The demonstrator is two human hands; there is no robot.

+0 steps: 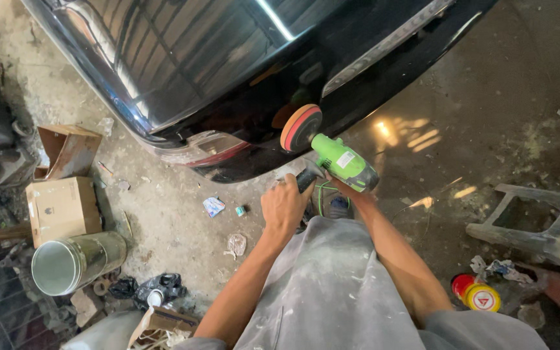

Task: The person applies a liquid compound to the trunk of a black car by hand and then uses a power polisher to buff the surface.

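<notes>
Light is even and moderately bright, coming from above. The glossy black car panel (pixel 228 65) mirrors roof beams and a long white streak of glare. The wet-looking concrete floor (pixel 461 129) on the right shows warm orange reflected patches. Shadow pools under the car's edge and in the dim left corner. The wide lens bends the edges outward. Focus is sharp in the middle, with no motion blur.

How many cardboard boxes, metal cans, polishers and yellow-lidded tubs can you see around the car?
Cardboard boxes: 2, the second lying open
Metal cans: 1
Green polishers: 1, both hands on it
Yellow-lidded tubs: 1
Total: 5
</notes>
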